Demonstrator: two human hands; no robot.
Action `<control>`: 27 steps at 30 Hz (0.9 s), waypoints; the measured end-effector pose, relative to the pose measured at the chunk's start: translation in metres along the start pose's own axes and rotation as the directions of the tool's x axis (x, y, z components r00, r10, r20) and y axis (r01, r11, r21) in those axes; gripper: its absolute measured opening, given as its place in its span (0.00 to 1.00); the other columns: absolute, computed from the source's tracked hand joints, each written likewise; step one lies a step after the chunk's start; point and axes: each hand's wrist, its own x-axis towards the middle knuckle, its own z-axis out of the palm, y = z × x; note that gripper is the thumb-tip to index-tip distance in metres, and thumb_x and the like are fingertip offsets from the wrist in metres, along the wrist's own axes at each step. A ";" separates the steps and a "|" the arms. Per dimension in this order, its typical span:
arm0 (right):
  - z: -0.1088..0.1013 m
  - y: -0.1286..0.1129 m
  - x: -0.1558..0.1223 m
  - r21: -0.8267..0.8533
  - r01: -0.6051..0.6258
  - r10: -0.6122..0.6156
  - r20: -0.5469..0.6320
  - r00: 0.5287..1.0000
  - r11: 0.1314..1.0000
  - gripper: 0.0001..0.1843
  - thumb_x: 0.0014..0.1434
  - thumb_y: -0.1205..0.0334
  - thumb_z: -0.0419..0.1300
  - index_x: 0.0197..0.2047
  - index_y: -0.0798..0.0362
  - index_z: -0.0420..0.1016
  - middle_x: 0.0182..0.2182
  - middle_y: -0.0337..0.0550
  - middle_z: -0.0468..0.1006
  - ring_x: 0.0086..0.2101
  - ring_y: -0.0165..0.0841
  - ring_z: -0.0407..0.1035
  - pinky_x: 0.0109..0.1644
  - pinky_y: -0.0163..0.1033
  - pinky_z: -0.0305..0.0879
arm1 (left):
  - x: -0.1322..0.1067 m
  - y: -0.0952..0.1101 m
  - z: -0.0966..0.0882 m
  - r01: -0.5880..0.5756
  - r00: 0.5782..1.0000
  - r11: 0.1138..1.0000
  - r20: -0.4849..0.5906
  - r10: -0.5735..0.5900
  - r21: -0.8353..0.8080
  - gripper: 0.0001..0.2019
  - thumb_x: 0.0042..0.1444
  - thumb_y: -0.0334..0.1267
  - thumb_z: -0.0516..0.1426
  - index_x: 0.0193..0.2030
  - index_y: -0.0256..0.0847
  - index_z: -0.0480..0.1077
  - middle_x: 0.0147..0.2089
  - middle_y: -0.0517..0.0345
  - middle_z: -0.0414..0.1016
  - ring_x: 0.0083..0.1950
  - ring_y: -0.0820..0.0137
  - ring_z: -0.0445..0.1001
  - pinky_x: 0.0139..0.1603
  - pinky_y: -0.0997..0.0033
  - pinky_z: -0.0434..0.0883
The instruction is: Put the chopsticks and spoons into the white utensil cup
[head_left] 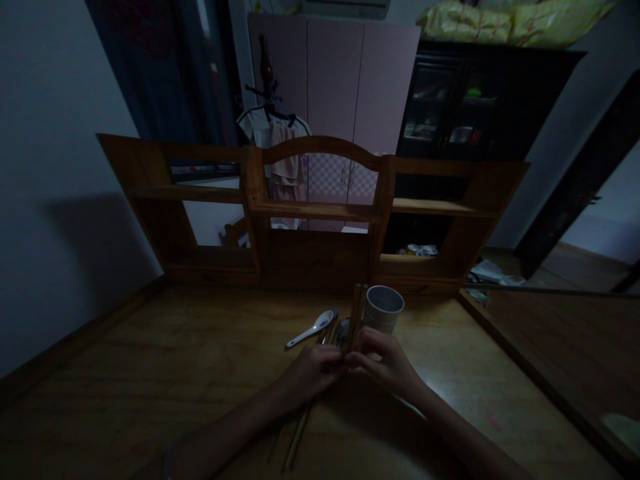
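A pair of wooden chopsticks (356, 310) stands nearly upright between my two hands above the desk. My left hand (320, 365) is closed around their lower end, and my right hand (377, 353) pinches them from the other side. Just behind my right hand is a grey metal cup (384, 308), its inside looking bare. A white ceramic spoon (313, 329) with a blue mark lies left of the chopsticks. Beside it rests a metal spoon (343, 328), partly hidden. More chopsticks (299, 437) lie on the desk under my left hand and wrist.
The wooden desk (200, 353) has a shelf unit (320, 212) along its back edge and a wall (60, 200) at the left. A raised wooden edge (530, 373) runs down the right side. Wardrobe, dark cabinet and hanging clothes stand beyond.
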 end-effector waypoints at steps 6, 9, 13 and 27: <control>0.002 0.001 0.000 0.005 -0.025 0.025 -0.004 1.000 1.000 0.09 0.60 0.61 0.64 0.31 0.55 0.71 0.29 0.39 0.71 0.31 0.31 0.66 0.34 0.34 0.60 | -0.001 0.002 0.000 0.002 1.000 1.000 -0.007 -0.002 0.013 0.06 0.59 0.35 0.58 0.37 0.36 0.76 0.33 0.58 0.75 0.35 0.72 0.72 0.36 0.78 0.63; 0.002 -0.001 0.001 -0.006 -0.024 0.024 -0.008 1.000 1.000 0.10 0.60 0.60 0.64 0.30 0.55 0.71 0.29 0.39 0.71 0.31 0.30 0.65 0.34 0.34 0.59 | -0.002 0.004 -0.001 0.024 1.000 1.000 -0.001 -0.024 0.000 0.07 0.60 0.36 0.58 0.37 0.37 0.76 0.33 0.58 0.75 0.36 0.72 0.72 0.36 0.77 0.63; 0.001 -0.002 0.001 -0.012 -0.022 0.022 -0.008 1.000 1.000 0.09 0.60 0.61 0.63 0.30 0.55 0.70 0.29 0.38 0.70 0.31 0.30 0.65 0.33 0.34 0.59 | -0.001 0.005 -0.001 0.045 0.999 0.999 0.014 -0.045 -0.022 0.06 0.59 0.34 0.58 0.36 0.36 0.76 0.34 0.58 0.74 0.37 0.72 0.72 0.37 0.77 0.64; -0.007 -0.018 0.004 0.012 0.019 -0.018 -0.088 0.996 1.000 0.05 0.61 0.60 0.63 0.38 0.53 0.75 0.33 0.41 0.71 0.34 0.32 0.68 0.37 0.35 0.64 | 0.000 0.004 0.001 0.025 0.999 1.000 -0.020 -0.025 -0.002 0.09 0.60 0.35 0.56 0.41 0.38 0.77 0.38 0.55 0.79 0.38 0.70 0.75 0.37 0.76 0.68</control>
